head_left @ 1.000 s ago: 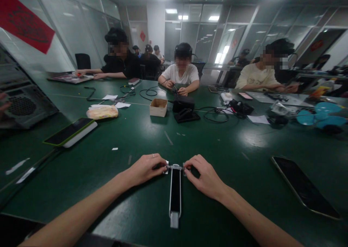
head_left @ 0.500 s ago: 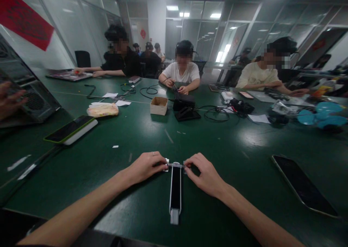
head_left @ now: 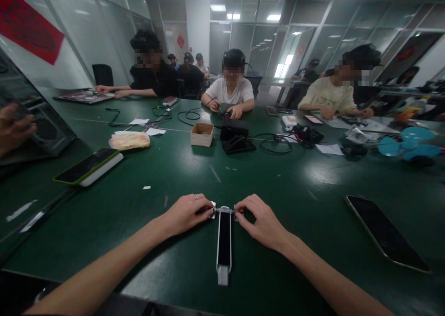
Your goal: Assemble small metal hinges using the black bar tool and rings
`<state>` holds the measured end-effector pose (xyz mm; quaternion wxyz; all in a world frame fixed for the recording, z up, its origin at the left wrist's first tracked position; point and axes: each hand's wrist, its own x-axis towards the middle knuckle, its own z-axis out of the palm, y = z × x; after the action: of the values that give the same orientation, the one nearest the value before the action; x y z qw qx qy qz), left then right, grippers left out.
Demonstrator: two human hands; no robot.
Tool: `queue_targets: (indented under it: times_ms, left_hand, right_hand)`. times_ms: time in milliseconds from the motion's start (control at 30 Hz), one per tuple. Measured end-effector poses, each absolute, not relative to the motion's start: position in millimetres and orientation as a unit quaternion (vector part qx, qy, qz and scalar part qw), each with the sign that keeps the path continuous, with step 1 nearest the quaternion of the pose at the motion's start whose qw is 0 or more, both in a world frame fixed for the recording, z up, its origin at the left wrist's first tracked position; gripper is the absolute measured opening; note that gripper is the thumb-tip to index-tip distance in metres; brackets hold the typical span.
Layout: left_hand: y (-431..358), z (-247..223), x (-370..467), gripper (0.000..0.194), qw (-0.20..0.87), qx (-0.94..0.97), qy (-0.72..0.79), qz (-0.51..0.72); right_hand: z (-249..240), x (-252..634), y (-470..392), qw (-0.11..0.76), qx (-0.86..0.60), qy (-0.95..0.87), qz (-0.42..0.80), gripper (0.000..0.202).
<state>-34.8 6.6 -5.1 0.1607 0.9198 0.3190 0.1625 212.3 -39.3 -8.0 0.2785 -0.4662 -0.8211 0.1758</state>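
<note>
A narrow device (head_left: 225,239) with a black strip and a pale frame lies on the green table (head_left: 187,269), its long side pointing toward me. A thin crosspiece (head_left: 225,210) runs across its far end. My left hand (head_left: 186,214) pinches the left end of this crosspiece, beside a small white piece. On the other side my right hand (head_left: 260,221) has its thumb and fingers closed on the right end, by a small clear piece. The fingertips partly hide both ends.
A phone (head_left: 385,232) lies at the right, a green-edged phone (head_left: 86,165) at the left. Farther off are a small box (head_left: 202,135), a black stand (head_left: 238,144), cables, a wrapped packet (head_left: 130,140) and a blue fan-like object (head_left: 410,142). People sit across the table.
My hands and the device keep nearly the same place. The view has shifted slightly. Across the table at the right, a person's hands have moved.
</note>
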Motion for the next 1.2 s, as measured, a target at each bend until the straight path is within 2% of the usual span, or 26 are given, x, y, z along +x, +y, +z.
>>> queue_targets:
  times_ms: [200, 500, 1200]
  left_hand:
    - [5.2, -0.2, -34.8, 0.017, 0.113, 0.933, 0.308, 0.147]
    - [6.3, -3.8, -34.1, 0.013, 0.165, 0.916, 0.325, 0.167]
    - [3.7, -4.8, -31.5, 0.013, 0.188, 0.897, 0.359, 0.174]
  right_hand:
    - [-7.6, 212.0, -39.5, 0.277, -0.463, -0.824, 0.171, 0.009]
    - [-7.1, 212.0, -39.4, 0.286, -0.460, -0.824, 0.169, 0.008]
    - [-7.3, 212.8, -38.8, 0.274, -0.465, -0.820, 0.191, 0.010]
